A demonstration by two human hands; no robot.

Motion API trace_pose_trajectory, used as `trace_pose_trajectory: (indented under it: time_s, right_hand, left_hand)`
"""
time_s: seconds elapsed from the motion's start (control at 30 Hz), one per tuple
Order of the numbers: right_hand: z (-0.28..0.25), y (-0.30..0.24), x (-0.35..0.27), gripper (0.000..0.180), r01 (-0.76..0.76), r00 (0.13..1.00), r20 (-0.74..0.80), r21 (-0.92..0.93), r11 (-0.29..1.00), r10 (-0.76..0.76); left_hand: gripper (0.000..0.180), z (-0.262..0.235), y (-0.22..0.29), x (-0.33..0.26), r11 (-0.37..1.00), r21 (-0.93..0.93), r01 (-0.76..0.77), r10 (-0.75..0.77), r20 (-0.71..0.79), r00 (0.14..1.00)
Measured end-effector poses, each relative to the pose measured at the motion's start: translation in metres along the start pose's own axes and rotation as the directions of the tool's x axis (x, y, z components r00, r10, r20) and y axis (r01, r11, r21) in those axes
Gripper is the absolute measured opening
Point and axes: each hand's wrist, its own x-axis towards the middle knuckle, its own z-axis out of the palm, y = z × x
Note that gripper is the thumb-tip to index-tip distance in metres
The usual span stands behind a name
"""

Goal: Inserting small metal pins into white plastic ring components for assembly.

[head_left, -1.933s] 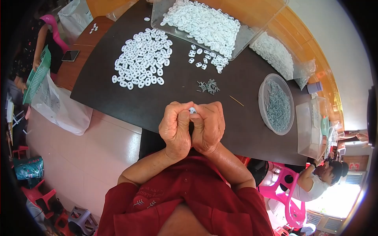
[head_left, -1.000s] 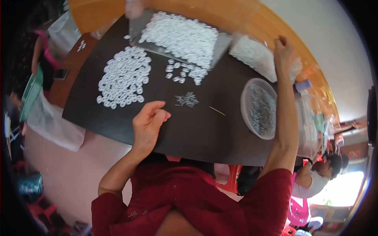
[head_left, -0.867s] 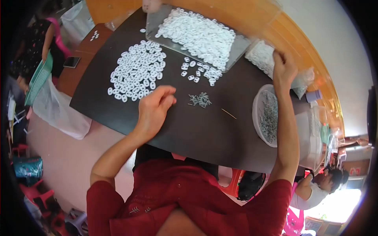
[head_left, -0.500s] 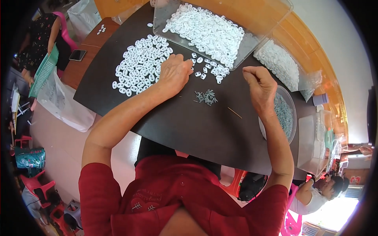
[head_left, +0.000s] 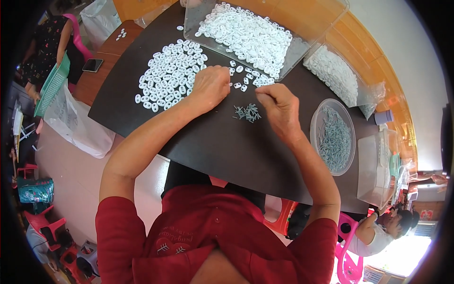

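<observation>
My left hand [head_left: 211, 88] is closed at the right edge of a spread of white oval two-hole plastic pieces [head_left: 168, 75]. Its fingertips point away from me, and what they pinch is hidden. My right hand [head_left: 282, 110] is held in a pinch, its fingertips by a few loose white pieces [head_left: 263, 80]. Whatever lies between thumb and finger is too small to make out. Below and between the two hands sits a small heap of grey screws [head_left: 247, 113] on the dark table [head_left: 227, 146].
A clear bin [head_left: 295, 61] of white pieces stands at the back. To its right lies a clear bag [head_left: 333, 73] of white pieces. A round tub [head_left: 334, 142] of grey screws, a clear box [head_left: 372, 168] and a purple cup [head_left: 384, 117] stand right. A phone [head_left: 92, 65] lies left.
My right hand has moved left from near the screw tub to beside the loose white pieces, uncovering the tub. The thin wooden stick is out of sight. My left hand has barely moved.
</observation>
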Motion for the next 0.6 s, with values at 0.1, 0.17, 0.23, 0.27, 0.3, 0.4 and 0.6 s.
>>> trace_pose_trajectory:
  time_s: [0.1, 0.17, 0.23, 0.27, 0.3, 0.4, 0.6]
  right_hand:
    - [0.013, -0.012, 0.0, 0.009, -0.106, 0.994, 0.045, 0.098, 0.989, 0.102]
    - [0.017, -0.024, 0.0, 0.011, -0.276, 0.958, 0.157, 0.261, 0.925, 0.241]
    - [0.015, -0.043, 0.002, 0.01, -0.338, 0.934, 0.222, 0.297, 0.893, 0.28]
    - [0.016, -0.048, 0.001, 0.009, -0.399, 0.906, 0.283, 0.327, 0.857, 0.314]
    - [0.018, -0.049, -0.001, 0.009, -0.402, 0.904, 0.288, 0.326, 0.856, 0.315]
    - [0.023, -0.053, -0.007, 0.008, -0.407, 0.907, 0.292, 0.419, 0.811, 0.304]
    - [0.019, -0.069, -0.006, 0.007, -0.45, 0.89, 0.284, 0.413, 0.792, 0.358]
  left_hand:
    - [0.007, -0.034, 0.02, -0.011, 0.923, -0.312, 0.225, -0.184, 0.155, 0.971]
    - [0.006, -0.046, 0.03, -0.021, 0.832, -0.483, 0.274, -0.203, 0.194, 0.96]
    - [0.005, -0.051, 0.034, -0.031, 0.671, -0.671, 0.316, -0.213, 0.233, 0.949]
    - [0.005, -0.053, 0.036, -0.036, 0.668, -0.671, 0.32, -0.216, 0.236, 0.947]
    - [0.005, -0.057, 0.042, -0.041, 0.622, -0.722, 0.302, -0.219, 0.21, 0.953]
    - [0.005, -0.058, 0.051, -0.052, 0.514, -0.808, 0.288, -0.258, 0.175, 0.95]
    - [0.008, -0.051, 0.061, -0.063, 0.049, -0.949, 0.311, -0.446, 0.258, 0.857]
